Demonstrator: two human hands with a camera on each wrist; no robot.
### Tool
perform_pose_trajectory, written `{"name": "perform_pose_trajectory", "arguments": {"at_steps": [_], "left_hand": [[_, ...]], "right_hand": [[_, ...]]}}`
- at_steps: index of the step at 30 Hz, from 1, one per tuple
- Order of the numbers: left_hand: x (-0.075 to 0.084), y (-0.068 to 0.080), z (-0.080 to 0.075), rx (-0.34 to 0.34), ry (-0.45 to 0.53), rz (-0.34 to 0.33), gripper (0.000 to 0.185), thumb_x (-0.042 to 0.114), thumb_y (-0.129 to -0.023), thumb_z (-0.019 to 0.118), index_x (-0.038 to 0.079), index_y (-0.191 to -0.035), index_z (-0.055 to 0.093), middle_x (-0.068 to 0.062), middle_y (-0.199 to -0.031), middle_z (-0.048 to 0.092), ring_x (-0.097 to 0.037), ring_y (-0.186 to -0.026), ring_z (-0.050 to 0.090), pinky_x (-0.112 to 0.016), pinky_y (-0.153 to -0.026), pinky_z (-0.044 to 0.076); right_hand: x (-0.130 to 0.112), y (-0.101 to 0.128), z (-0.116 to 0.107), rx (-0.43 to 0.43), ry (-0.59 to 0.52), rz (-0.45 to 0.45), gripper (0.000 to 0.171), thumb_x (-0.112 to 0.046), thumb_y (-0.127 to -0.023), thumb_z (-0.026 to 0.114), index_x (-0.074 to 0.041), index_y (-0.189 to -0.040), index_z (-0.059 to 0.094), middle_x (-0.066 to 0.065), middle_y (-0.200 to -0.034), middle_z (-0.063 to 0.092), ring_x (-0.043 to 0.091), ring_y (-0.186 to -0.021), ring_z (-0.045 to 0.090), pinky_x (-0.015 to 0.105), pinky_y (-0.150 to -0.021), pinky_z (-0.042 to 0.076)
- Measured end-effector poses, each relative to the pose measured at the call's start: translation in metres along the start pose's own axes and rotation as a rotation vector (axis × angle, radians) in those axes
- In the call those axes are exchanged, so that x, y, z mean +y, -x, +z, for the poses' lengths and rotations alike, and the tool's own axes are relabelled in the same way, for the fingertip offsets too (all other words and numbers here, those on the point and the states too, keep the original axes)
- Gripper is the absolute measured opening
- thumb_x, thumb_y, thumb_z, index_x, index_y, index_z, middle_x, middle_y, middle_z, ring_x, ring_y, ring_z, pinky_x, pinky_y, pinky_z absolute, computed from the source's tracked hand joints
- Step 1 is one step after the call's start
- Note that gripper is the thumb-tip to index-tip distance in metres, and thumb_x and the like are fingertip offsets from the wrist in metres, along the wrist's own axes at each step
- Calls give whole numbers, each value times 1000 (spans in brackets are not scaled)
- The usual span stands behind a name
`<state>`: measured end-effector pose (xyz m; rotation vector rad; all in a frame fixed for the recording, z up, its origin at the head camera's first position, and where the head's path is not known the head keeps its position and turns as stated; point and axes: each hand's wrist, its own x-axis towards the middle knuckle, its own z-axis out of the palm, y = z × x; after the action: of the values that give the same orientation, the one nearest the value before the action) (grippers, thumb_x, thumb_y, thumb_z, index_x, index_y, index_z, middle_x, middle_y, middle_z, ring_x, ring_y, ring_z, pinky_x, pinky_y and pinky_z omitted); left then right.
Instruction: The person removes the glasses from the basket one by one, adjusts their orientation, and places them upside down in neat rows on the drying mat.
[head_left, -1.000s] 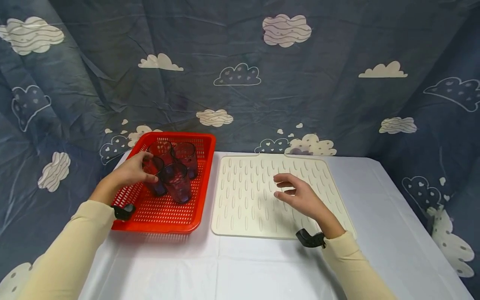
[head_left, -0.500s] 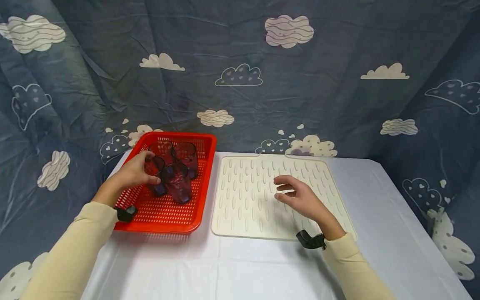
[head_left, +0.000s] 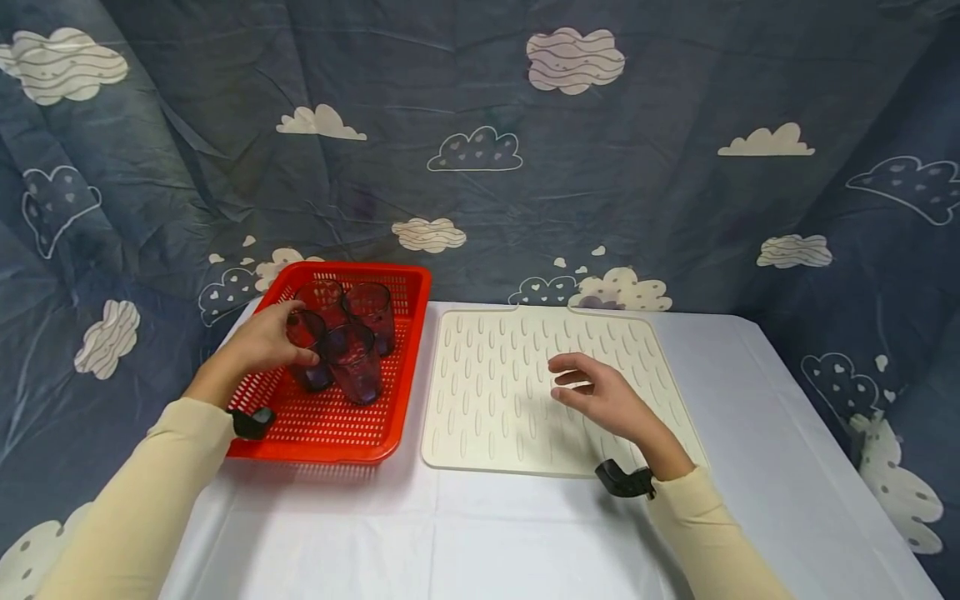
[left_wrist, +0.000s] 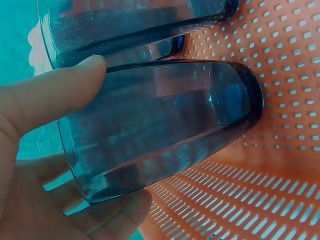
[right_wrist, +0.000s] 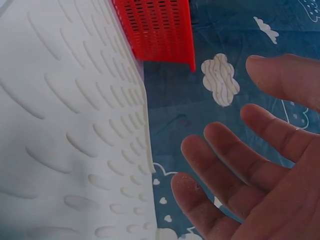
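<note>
Several dark, clear drinking glasses stand together in the red plastic basket (head_left: 352, 437) on the left. My left hand (head_left: 264, 340) grips the left front glass (left_wrist: 165, 125) near its rim. In the left wrist view the thumb (left_wrist: 82, 82) lies on one side of that glass and the fingers on the other. Beside it a second glass (head_left: 355, 367) stands in front, with two more glasses behind. Over the cream ribbed mat (head_left: 480, 392) hovers my right hand (head_left: 600, 396), its fingers relaxed and holding nothing.
The basket and the mat lie side by side on a white-covered table (head_left: 337, 533). A dark blue cloth (head_left: 480, 208) printed with clouds hangs behind and along both sides. Slotted basket walls surround the glasses.
</note>
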<state>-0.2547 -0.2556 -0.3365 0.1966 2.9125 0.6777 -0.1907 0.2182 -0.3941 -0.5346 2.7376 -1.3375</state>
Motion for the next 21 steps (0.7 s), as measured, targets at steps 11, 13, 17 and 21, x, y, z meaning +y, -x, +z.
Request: {"name": "perform_pose_trajectory", "arguments": {"at_steps": [11,13,17,21], "left_hand": [[7,7,-22,-11,-124,-12,87,36,-77,78,-6,-144,42,-29,-122,64,-46,-111,58,-68,-99,43],[7,8,-27,-24,-135,-31,91,39,-77,77,-7,-146,38,-30,-124,63,-47,-113,58,-69,-100,41],[7,11,-33,-24,-151,-18,90,40,-77,77,-5,-145,39,-30,-128,60,-48,-116,56,-70,-99,42],[5,13,-41,-11,-177,29,84,37,-75,80,-6,-137,46,-30,-125,60,-46,-112,57,-67,-95,46]], "right_hand": [[3,1,0,1,4,0,39,-14,-94,66,-3,-131,58,20,-130,63,33,-113,65,45,-95,54],[4,1,0,0,4,-2,39,-15,-94,66,-3,-131,57,19,-129,63,34,-114,65,47,-95,54],[4,1,0,4,2,-11,39,-16,-95,66,-3,-131,57,19,-129,64,36,-114,65,51,-95,54],[4,0,2,7,-3,-12,38,-15,-95,66,-3,-130,58,20,-128,64,36,-114,65,51,-95,54]]}}
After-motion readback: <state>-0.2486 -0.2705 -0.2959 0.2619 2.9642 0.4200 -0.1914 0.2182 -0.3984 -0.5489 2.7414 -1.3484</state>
